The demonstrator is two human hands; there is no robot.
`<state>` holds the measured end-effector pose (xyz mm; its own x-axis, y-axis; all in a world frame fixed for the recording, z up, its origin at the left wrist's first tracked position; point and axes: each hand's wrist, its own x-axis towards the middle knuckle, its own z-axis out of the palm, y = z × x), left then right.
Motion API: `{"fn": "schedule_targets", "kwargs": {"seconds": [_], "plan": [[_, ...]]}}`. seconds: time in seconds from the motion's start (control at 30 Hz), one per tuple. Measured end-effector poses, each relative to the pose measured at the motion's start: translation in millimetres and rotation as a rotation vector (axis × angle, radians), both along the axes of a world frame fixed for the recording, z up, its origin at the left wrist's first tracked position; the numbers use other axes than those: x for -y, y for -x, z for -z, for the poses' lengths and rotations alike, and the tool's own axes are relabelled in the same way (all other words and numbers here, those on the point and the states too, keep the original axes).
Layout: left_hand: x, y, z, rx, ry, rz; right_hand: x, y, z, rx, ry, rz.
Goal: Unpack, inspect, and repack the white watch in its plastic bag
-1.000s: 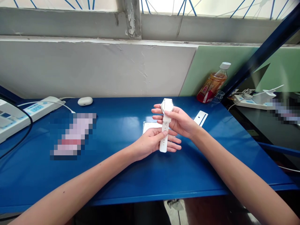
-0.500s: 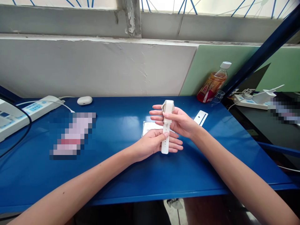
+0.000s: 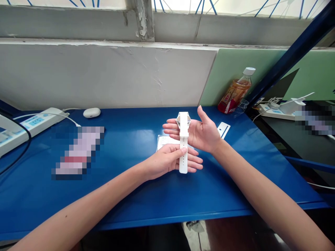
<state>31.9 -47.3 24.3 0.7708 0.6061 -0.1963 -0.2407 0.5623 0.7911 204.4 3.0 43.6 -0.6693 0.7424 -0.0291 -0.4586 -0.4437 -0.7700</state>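
Note:
A white wristwatch [image 3: 183, 139] with a round silver case stands upright over the middle of the blue table [image 3: 146, 195]. My left hand [image 3: 170, 160] pinches its lower strap between thumb and fingers. My right hand [image 3: 200, 132] is behind the watch, palm up, thumb lifted and fingers stretched out; the watch case rests against those fingers. A clear plastic bag [image 3: 163, 141] with a white card lies flat on the table under both hands.
A white power strip [image 3: 28, 123] with cables lies at the far left, a white earbud case [image 3: 91, 112] behind it. A tea bottle [image 3: 235, 91] stands at the back right, a white tag [image 3: 223, 129] beside my right wrist. A blurred object [image 3: 77, 151] lies left.
My right thumb has lifted off the watch and the hand has opened flat behind it. The upper strap now lies straight over the case. My left hand keeps its pinch on the lower strap.

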Motion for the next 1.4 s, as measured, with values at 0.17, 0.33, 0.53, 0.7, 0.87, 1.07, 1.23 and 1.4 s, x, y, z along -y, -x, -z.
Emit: {"fn": "schedule_targets", "kwargs": {"seconds": [0.17,0.33,0.53,0.7,0.87,1.07,1.23,1.4], "plan": [[-0.7,-0.2,1.2,-0.003,-0.009,-0.041,1.1,-0.4,-2.2,0.001,-0.026,0.035],[1.0,-4.1,3.1,-0.005,0.0,-0.118,-0.5,-3.4,-4.8,-0.024,-0.037,0.04],[0.7,-5.7,-1.0,0.047,0.097,-0.123,-1.4,-5.1,-4.7,-0.033,-0.019,0.025],[-1.9,-3.3,-2.9,0.095,0.149,-0.077,-2.0,-5.7,-3.5,-0.037,-0.019,0.015],[-3.4,-1.4,-1.8,0.116,0.16,-0.07,-2.9,-6.4,-3.5,-0.023,-0.045,0.018],[-4.7,-0.1,-0.5,0.142,0.183,-0.069,-4.4,-8.3,-3.2,-0.012,-0.064,0.04],[-5.6,0.5,0.8,0.16,0.191,-0.073,-5.3,-8.9,-2.1,-0.012,-0.067,0.033],[-5.8,0.1,1.5,0.161,0.187,-0.08,-5.5,-8.6,-1.6,-0.011,-0.059,0.03]]}}
